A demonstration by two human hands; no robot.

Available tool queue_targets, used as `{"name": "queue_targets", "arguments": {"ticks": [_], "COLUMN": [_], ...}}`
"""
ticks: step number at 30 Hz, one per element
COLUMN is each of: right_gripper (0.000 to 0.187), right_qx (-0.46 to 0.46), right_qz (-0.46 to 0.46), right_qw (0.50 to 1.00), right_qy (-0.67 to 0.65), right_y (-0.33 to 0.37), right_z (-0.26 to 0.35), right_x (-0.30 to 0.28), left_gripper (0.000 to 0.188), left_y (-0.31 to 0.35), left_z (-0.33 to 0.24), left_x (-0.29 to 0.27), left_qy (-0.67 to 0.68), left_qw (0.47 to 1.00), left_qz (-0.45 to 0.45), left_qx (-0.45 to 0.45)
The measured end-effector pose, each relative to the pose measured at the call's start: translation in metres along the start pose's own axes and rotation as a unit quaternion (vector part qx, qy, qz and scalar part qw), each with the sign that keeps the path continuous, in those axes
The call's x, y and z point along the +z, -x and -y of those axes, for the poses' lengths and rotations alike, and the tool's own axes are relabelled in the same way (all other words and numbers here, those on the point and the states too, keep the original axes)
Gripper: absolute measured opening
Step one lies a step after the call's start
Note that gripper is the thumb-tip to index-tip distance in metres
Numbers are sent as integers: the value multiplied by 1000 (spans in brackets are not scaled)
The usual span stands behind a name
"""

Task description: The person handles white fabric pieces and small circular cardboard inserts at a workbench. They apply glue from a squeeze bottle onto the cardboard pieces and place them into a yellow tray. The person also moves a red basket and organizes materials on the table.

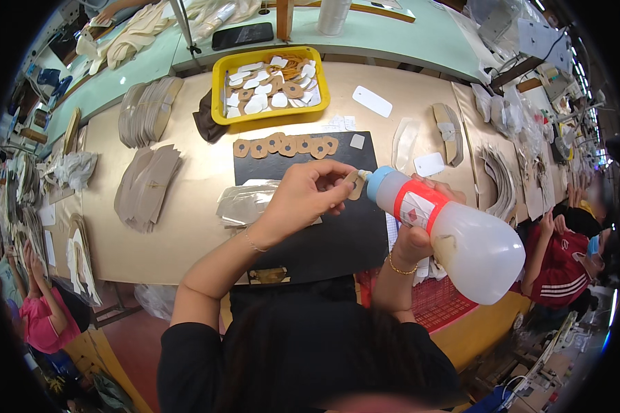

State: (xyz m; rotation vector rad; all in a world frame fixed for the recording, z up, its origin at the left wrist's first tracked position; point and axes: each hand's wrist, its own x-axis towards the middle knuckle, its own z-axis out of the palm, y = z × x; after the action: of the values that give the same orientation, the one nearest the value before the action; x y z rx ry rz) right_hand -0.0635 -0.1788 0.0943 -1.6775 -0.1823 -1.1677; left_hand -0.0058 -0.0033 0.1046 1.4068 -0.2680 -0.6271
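My left hand [308, 198] pinches a small tan leather-like piece [355, 186] with a dark spot on it, held above a black mat [351, 237]. My right hand [420, 237] is wrapped round a translucent squeeze bottle [479, 241] with a red band and a light blue cap [383, 184]. The bottle is tilted nearly on its side, its narrow nozzle at the tan piece; whether they touch I cannot tell. Along the mat's far edge lies a row of similar tan pieces [286, 144] with dark centres. A clear plastic-like stack [244, 205] lies partly under my left forearm.
Beyond the mat stands a yellow tray [217, 89] of white and tan pieces. Stacked grey-beige panels [145, 186] lie to the left, curved strips [499, 182] to the right. White cards [372, 101] and a phone [242, 36] lie farther off. Other people work at both sides.
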Motion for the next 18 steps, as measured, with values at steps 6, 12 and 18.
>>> {"name": "queue_targets", "arguments": {"ticks": [6, 12, 18], "right_gripper": [89, 88, 83], "right_qx": [-7, 17, 11], "right_qz": [-39, 20, 87], "right_qw": [999, 998, 996], "right_qy": [19, -54, -17], "right_y": [2, 6, 11], "right_z": [-1, 4, 5], "right_x": [-1, -8, -8], "left_gripper": [26, 20, 18], "left_y": [0, -3, -2], "left_z": [0, 3, 4], "left_x": [-3, -5, -8], "left_qy": [-2, 51, -21], "left_qw": [1000, 999, 999], "left_qz": [12, -20, -32], "left_qx": [-24, -1, 12]}}
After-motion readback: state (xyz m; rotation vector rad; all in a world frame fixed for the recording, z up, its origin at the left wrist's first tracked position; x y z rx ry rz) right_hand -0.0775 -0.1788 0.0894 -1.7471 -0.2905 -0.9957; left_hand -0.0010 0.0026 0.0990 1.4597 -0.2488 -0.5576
